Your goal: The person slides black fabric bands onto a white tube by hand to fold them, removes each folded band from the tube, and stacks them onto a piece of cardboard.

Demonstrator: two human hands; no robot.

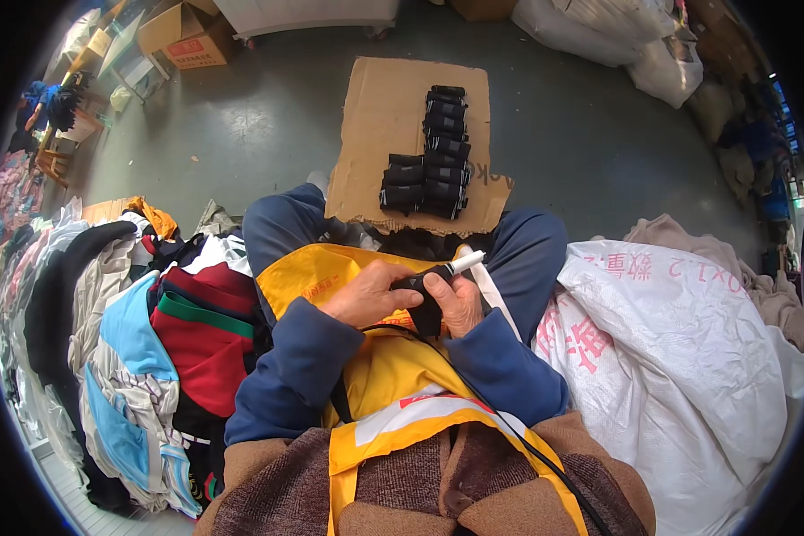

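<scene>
Over my lap, my left hand (375, 295) and my right hand (459, 303) both grip a black fabric piece (417, 287), rolled at its top. Its loose end hangs between the hands. From the roll's right side a thin white rod (467, 261) juts out past my right fingers. A white strip (492, 291) hangs beside the right hand. Just beyond my lap, a flat cardboard sheet (382, 114) bears several black fabric rolls (445, 147), set in a long row with a shorter row at its left. A yellow apron (402, 362) covers my front.
Heaped clothes (201, 342) rise close at my left. At my right lies a big white woven sack (670, 375) with red printing. Farther off on the grey floor (241, 127) are an open cardboard box (187, 40) and stuffed plastic bags (616, 33). A black cable (509, 429) crosses my chest.
</scene>
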